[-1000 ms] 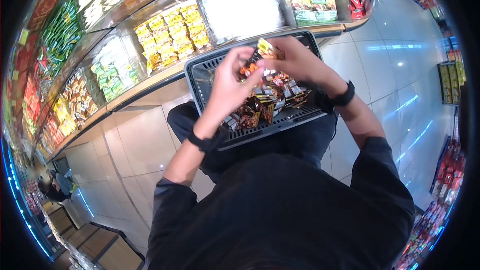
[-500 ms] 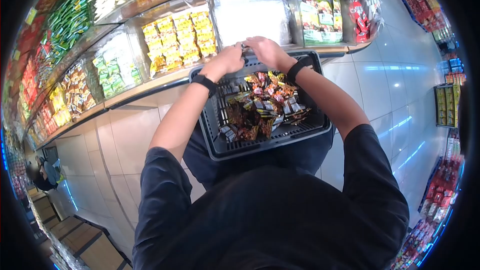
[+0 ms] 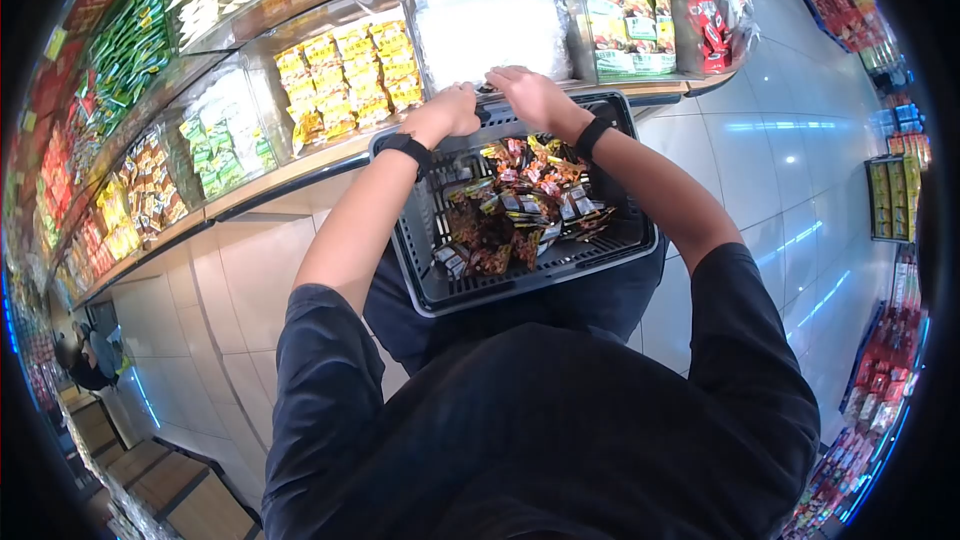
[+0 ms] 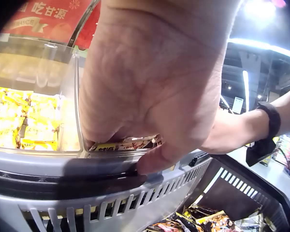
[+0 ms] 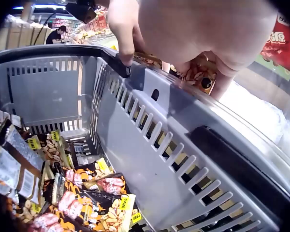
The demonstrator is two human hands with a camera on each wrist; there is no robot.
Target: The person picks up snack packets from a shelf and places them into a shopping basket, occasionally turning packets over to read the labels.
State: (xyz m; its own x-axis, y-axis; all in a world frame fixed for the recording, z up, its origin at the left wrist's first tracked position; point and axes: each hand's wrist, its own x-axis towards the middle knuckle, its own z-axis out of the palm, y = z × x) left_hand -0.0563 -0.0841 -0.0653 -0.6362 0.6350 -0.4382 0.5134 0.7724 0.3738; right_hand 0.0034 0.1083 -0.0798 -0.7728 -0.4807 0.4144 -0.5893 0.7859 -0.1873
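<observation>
Both hands are over the far rim of a grey basket (image 3: 425, 302), at the shelf edge. My left hand (image 3: 452, 110) holds a dark snack packet (image 4: 130, 145) under its curled fingers, the thumb beside the basket's rim. My right hand (image 3: 535, 100) bends its fingers over a dark snack packet with a peanut picture (image 5: 200, 75), right beside the left hand. The palms partly hide these packets. Inside the basket lies a loose heap of similar snack packets (image 3: 530, 205), black and orange with yellow corners.
The shelf beyond has clear-walled bins: yellow packets (image 3: 350, 75) on the left, a bright white plastic sheet (image 3: 490, 35) in the middle, green-and-white packets (image 3: 632, 30) on the right. The basket rests over the person's legs against the wooden shelf edge (image 3: 290, 175). Another person (image 3: 90, 355) is far left.
A second ago both hands handled snack packets above the basket. They then moved forward past its far rim to the shelf, and have stayed there with small shifts since.
</observation>
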